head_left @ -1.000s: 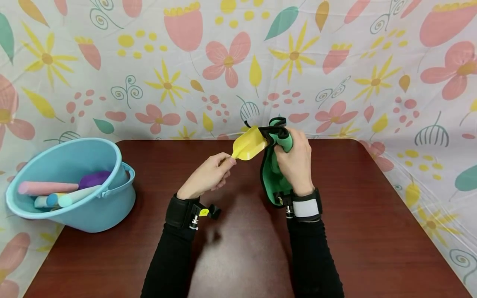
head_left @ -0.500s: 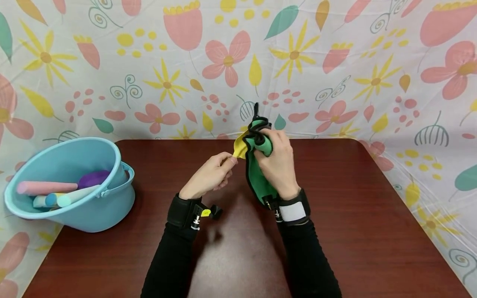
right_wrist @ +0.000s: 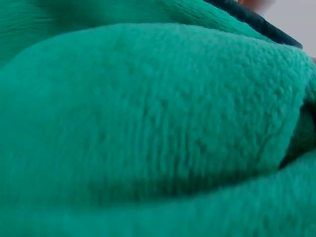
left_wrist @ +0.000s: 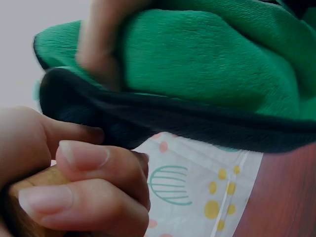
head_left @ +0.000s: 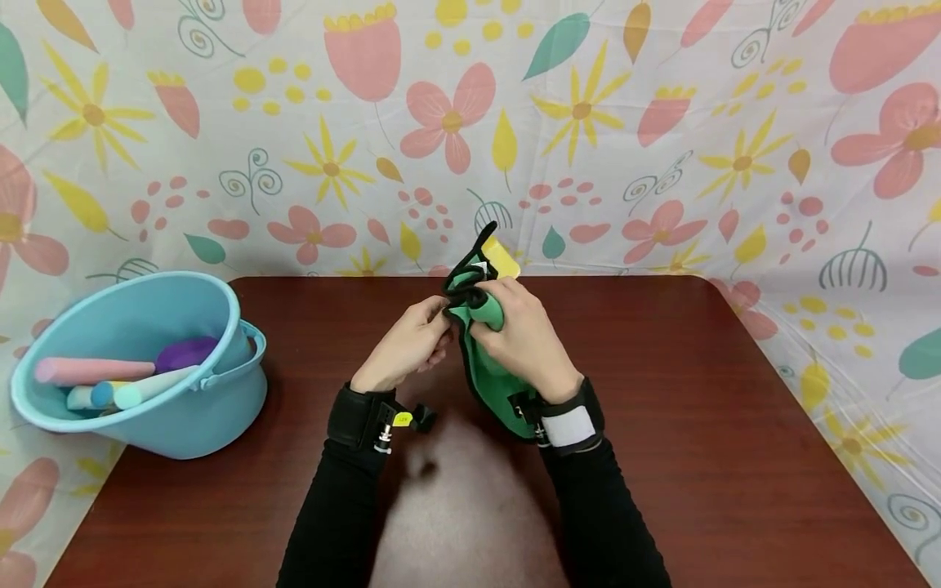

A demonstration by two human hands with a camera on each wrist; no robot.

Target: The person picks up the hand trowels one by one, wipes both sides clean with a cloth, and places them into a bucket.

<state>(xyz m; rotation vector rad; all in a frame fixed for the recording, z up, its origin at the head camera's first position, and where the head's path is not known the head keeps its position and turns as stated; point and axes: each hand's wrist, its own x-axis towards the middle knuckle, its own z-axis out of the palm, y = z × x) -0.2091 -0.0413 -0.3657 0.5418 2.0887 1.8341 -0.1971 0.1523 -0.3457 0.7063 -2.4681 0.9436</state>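
Left wrist view showed the fingers (left_wrist: 81,163) of the left hand (head_left: 403,347) curled tight around a wooden handle (left_wrist: 22,195). That handle belonged to a little yellow shovel (head_left: 501,255). Only the tip of its scoop peeked out, past the top of a green cloth (head_left: 485,371) with a black edge.

The right hand (head_left: 524,335) was clenched on the green cloth, with its fingers bunched into the soft fabric. The right wrist view showed nothing but fuzzy green (right_wrist: 148,123), so the cloth sat very close to that camera. In the head view the cloth covered most of the scoop, and the rest of it hung down along the right wrist toward the table (head_left: 735,441). Both hands were held up a little over the middle of the brown table, close together and almost touching.

It looked like the wiping step: the cloth was wrapped over the scoop and rubbing it. I think the next move needed the left hand to hold the handle firmly while the right hand slid the cloth along the scoop. A slow turn of the handle would let the cloth reach the other side.

Off to the left, well apart from the hands, sat a blue bucket (head_left: 176,425) at the table's edge. Inside it lay a pink stick (head_left: 91,370), a purple thing (head_left: 184,354) and some pale blue handles (head_left: 132,394). A flowery sheet (head_left: 294,122) hung behind it all.
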